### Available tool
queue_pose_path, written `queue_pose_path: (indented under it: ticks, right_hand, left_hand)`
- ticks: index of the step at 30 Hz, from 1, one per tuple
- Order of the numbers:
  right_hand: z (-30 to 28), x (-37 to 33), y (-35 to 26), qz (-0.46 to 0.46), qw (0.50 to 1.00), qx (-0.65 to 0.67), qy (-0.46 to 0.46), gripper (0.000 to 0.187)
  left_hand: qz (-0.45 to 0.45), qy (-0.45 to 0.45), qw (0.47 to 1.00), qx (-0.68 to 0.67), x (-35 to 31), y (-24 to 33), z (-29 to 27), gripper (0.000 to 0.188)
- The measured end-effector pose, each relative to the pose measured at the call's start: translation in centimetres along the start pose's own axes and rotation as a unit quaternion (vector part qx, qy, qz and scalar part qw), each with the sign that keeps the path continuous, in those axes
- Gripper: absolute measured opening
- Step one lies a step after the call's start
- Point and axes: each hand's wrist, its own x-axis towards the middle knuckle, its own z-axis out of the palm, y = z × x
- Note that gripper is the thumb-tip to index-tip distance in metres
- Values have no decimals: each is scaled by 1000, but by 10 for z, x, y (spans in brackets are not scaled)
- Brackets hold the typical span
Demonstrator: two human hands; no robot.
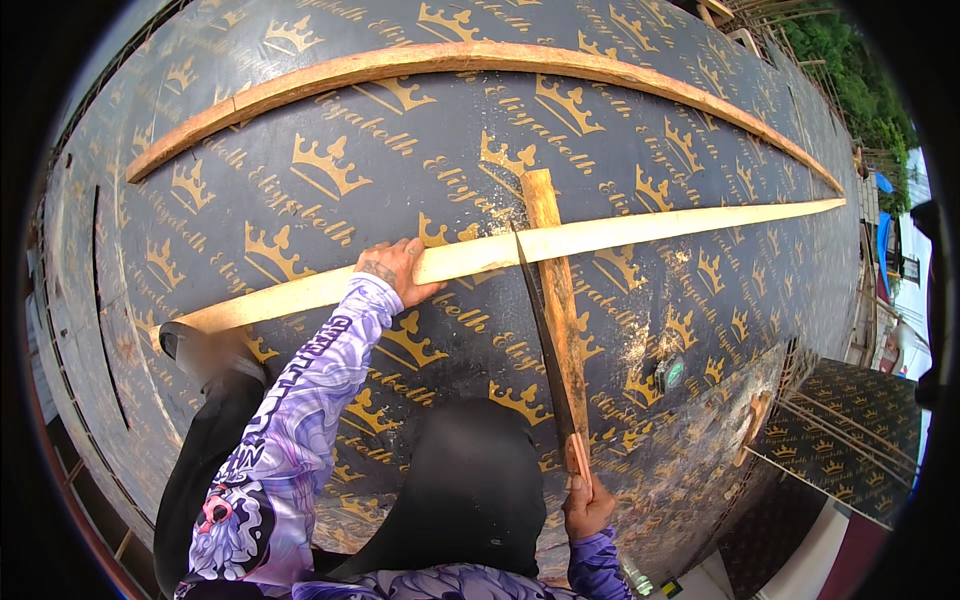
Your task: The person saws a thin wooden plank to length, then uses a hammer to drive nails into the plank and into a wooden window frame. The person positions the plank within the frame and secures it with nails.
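Note:
A long pale wooden plank [640, 229] runs across the middle, resting over a shorter wooden piece [542, 200] that lies crosswise beneath it. My left hand [397, 272] is closed around the plank, left of the crossing. In my right hand [588, 505] is the handle of a handsaw [545, 345]. Its dark, narrow blade slants up and away to the plank, with the tip end at the plank just left of the crossing. Whether the teeth have cut into the wood cannot be made out. My left foot [205, 350] is by the plank's left end.
Dark panels [330, 230] printed with gold crowns form the surface. Farther off lies another long wooden strip [470, 57]. Sawdust [637, 345] is scattered right of the crosspiece, near a small black object with a green round face [671, 374]. Bars and a lower panel [845, 430] show at right.

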Motion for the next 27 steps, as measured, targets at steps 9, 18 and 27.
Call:
queue_pose_path:
  ticks: [9,18,27]
  right_hand:
    - [140,193,15,-133,974,150,111,38]
    - [14,6,6,2,1000,10,18,42]
    - [132,200,-6,-123,983,103,93,36]
  left_hand:
    - [-10,-71,997,35,10,22,-14,68]
    - [9,9,1000,-7,1,-8,6,63]
    - [-4,-48,999,19,14,11,-8,70]
